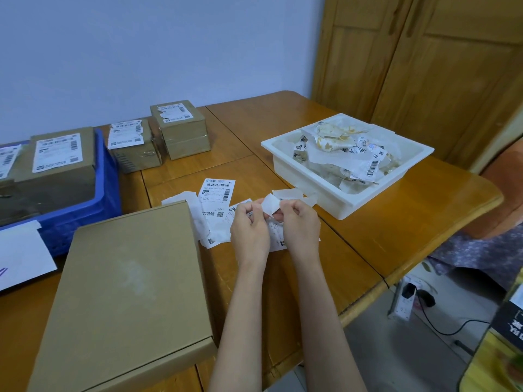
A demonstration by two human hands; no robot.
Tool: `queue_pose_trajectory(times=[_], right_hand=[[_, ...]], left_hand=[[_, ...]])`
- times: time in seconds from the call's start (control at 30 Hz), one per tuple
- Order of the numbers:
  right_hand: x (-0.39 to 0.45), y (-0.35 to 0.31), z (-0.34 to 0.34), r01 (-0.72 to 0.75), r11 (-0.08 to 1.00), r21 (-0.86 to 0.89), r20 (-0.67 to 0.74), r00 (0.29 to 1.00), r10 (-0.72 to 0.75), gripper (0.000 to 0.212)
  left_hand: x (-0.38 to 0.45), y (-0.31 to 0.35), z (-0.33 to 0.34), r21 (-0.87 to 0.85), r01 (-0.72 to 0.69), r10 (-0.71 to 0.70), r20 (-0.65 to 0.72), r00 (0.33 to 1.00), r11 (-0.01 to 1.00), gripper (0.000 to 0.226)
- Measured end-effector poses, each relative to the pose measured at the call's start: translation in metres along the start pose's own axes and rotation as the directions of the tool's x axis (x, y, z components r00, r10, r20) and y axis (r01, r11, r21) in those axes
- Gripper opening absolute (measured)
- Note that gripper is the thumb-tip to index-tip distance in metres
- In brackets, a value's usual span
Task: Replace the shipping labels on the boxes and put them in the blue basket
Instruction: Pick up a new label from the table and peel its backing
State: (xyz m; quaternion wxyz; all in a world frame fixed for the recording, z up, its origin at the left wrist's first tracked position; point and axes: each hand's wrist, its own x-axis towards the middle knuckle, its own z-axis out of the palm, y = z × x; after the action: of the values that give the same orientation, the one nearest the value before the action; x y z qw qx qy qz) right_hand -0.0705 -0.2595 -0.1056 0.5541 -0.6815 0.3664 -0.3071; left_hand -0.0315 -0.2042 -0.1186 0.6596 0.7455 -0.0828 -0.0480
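A flat brown cardboard box point(124, 298) with no label lies on the table in front of me, at the left. Just right of it, my left hand point(249, 230) and my right hand point(301, 224) both pinch one shipping label point(270, 205) above the table; its white backing curls up between my fingers. More loose labels point(216, 193) lie on the table under and behind my hands. The blue basket point(93, 205) at the far left holds a labelled box point(60, 162). Two more labelled boxes point(133, 145) point(181, 128) stand behind it.
A white tray point(311, 185) full of torn labels and backing paper sits at the right of the wooden table point(396, 216). White paper point(22, 256) lies at the left edge. A wooden wardrobe stands behind at right, and a power strip lies on the floor.
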Motion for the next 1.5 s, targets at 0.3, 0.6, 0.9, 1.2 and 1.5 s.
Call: queue_pose_trajectory(times=[0.3,0.6,0.9,1.2,1.5], right_hand=[[0.001,-0.008,-0.010,-0.280,0.921,0.271,0.271,0.940,0.206,0.020],[0.003,-0.012,-0.001,-0.085,0.996,0.042,0.155,0.985,0.078,0.008],[-0.003,-0.008,-0.003,0.232,0.970,-0.076,0.081,0.971,-0.226,0.014],[0.000,-0.003,0.002,0.166,0.985,-0.035,0.055,0.985,-0.164,0.011],[0.005,-0.004,-0.003,-0.072,0.993,0.097,0.098,0.993,0.063,0.015]], left_hand=[[-0.002,0.009,-0.004,-0.461,0.272,-0.265,0.082,0.961,0.845,0.019],[-0.003,0.007,-0.005,-0.193,0.076,-0.075,0.013,0.997,0.978,0.013],[0.001,0.013,-0.006,-0.091,-0.069,0.067,-0.016,0.998,0.994,0.010],[0.006,0.008,-0.005,0.169,-0.180,0.187,-0.027,0.982,0.969,0.010],[0.006,0.003,-0.002,0.120,-0.019,0.024,-0.040,0.999,0.993,0.018]])
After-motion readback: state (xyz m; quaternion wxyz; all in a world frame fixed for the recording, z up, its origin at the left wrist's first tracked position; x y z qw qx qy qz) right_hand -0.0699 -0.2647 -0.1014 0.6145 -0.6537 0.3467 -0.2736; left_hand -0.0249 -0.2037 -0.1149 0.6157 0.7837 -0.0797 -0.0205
